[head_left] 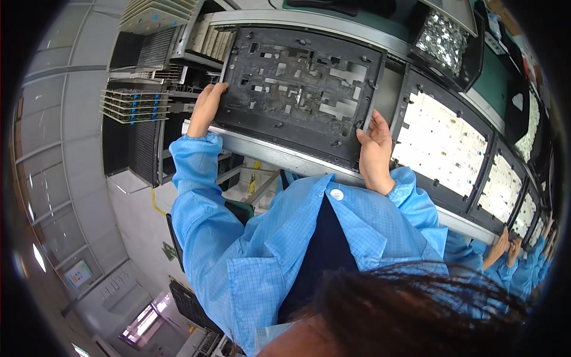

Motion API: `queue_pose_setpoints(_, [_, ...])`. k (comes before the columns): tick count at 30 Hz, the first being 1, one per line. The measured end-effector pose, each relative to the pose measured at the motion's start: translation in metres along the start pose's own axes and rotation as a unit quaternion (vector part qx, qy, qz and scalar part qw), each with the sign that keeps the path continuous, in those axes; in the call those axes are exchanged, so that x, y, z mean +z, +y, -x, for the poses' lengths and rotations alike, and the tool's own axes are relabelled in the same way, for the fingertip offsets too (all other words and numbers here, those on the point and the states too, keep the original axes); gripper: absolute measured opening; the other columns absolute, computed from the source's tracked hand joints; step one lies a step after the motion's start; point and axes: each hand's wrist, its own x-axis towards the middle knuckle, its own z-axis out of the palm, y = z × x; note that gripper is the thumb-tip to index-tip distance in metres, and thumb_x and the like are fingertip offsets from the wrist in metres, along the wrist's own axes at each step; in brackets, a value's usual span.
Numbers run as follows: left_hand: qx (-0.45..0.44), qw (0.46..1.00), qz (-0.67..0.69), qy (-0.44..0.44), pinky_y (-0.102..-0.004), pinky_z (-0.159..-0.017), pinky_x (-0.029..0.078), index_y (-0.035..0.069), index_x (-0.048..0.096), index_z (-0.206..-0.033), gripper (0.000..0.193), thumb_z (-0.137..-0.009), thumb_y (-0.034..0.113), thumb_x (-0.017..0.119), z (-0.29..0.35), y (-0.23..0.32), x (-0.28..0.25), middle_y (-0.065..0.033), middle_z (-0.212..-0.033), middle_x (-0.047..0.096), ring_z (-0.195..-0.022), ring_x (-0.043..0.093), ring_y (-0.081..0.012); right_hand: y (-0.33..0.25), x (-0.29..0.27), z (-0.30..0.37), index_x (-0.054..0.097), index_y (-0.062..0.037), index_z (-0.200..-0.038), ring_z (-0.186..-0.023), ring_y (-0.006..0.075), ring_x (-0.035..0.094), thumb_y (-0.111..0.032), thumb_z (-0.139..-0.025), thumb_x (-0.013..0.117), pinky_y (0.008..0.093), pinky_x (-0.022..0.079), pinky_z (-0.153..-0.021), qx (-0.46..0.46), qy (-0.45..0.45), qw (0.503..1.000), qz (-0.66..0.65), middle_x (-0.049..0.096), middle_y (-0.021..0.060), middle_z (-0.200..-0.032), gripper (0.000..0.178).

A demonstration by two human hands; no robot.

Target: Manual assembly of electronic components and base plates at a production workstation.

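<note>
A large black solder pallet [285, 77] with many cut-outs and small clips round its rim lies across the metal rails in front of me. No circuit board sits in it. My left hand [206, 108] grips its left edge, fingers over the rim. At the lower right corner, my right hand [376, 149] holds the other edge with thumb on top and fingers round the side. Just right of it stands another black pallet carrying a white board panel [443, 140].
Racks of stacked circuit boards [135, 106] stand at the left. A black bin of small shiny metal parts [442, 43] sits at the back right. More loaded pallets [501, 189] line the rails rightward, where co-workers' hands [496, 249] rest near the front rail [273, 152].
</note>
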Motion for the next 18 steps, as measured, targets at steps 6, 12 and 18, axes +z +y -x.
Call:
queue_pose_setpoints(6, [0.008, 1.000, -0.024, 0.017, -0.0310, -0.082, 0.042, -0.004, 0.064, -0.101, 0.046, -0.087, 0.039, 0.057, -0.001, -0.006, 0.006, -0.0157, -0.092, 0.064, -0.089, 0.058, -0.0225, 0.009, -0.007, -0.001, 0.032, 0.0040, -0.142, -0.122, 0.0216, 0.047, 0.013, -0.085, 0.046, 0.0312, 0.037, -0.104, -0.018, -0.023, 0.997, 0.070, 0.046, 0.0158, -0.135, 0.059])
queue_pose_setpoints(12, [0.045, 0.999, -0.028, -0.003, -0.0313, -0.083, 0.041, -0.005, 0.060, -0.100, 0.043, -0.089, 0.036, 0.053, -0.002, -0.006, 0.010, -0.0160, -0.093, 0.062, -0.090, 0.055, -0.0231, 0.014, -0.015, 0.004, 0.023, 0.0025, -0.147, -0.136, 0.0289, 0.034, 0.008, -0.086, 0.050, 0.0343, 0.026, -0.113, -0.120, -0.039, 0.967, 0.223, 0.035, 0.0202, -0.146, 0.067])
queue_pose_setpoints(18, [0.061, 0.997, -0.032, -0.035, -0.0328, -0.083, 0.041, -0.004, 0.057, -0.099, 0.036, -0.088, 0.030, 0.052, 0.005, -0.020, 0.013, -0.0146, -0.094, 0.062, -0.089, 0.053, -0.0230, -0.047, -0.010, 0.027, 0.020, -0.0031, -0.151, -0.147, 0.0364, 0.010, 0.004, -0.085, 0.051, 0.0421, 0.014, -0.118, -0.318, -0.082, 0.893, 0.309, 0.008, 0.0223, -0.158, 0.073])
